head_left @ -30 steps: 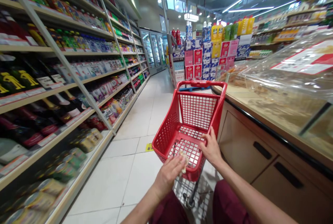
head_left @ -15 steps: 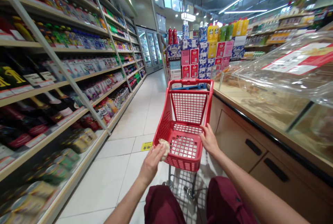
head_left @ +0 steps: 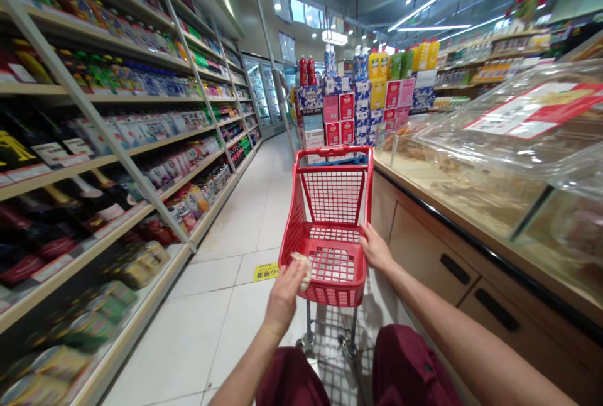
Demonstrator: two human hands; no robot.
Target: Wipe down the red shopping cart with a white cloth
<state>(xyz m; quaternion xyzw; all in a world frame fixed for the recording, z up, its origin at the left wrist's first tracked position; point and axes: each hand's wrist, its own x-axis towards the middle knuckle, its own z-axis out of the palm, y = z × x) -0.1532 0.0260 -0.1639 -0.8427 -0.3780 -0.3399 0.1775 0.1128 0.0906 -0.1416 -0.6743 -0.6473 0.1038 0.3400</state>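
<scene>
A small red shopping cart (head_left: pixel 335 296) with a plastic mesh basket stands right in front of my knees, its basket bare inside. My left hand (head_left: pixel 283 296) presses a crumpled cream-coloured cloth (head_left: pixel 302 269) against the basket's near left corner, fingers closed on it. On the other side, my right hand (head_left: pixel 375 249) grips the cart's right rim, the fingertips curled over the edge and partly hidden.
Drink shelves (head_left: pixel 132 95) line the left side. A wooden counter (head_left: pixel 424 230) with clear plastic food boxes (head_left: pixel 518 129) runs along the right. Beyond the cart stand stacked drink cartons (head_left: pixel 339 110). A yellow floor sticker (head_left: pixel 265 272) lies left of the cart.
My left hand and the cloth have shifted slightly right along the cart's near left corner. The cart appears turned a little, and my right hand stays on its right rim.
</scene>
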